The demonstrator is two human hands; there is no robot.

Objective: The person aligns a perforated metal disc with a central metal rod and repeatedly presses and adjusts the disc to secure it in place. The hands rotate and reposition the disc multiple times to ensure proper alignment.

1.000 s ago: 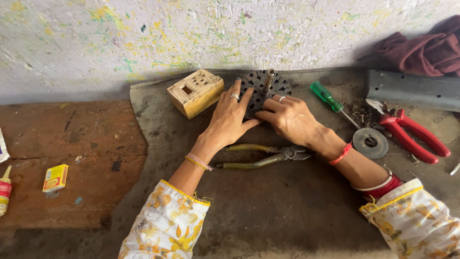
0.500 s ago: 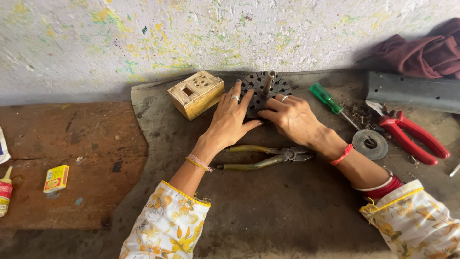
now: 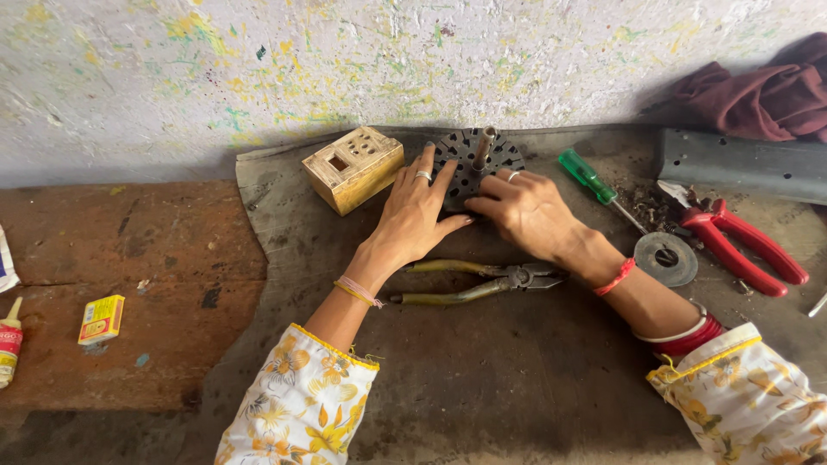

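Pressed left hand (image 3: 413, 215) and right hand (image 3: 530, 211), fingers spread flat, neither clenched, against the slotted round stator core (image 3: 476, 164), apparently upright by the wall, just beyond the pliers (image 3: 482, 282).

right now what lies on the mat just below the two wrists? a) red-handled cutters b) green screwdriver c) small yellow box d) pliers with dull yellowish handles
d: the pliers with dull yellowish handles lie on the dark mat just below both wrists, while the left hand and right hand rest on the round slotted metal core.
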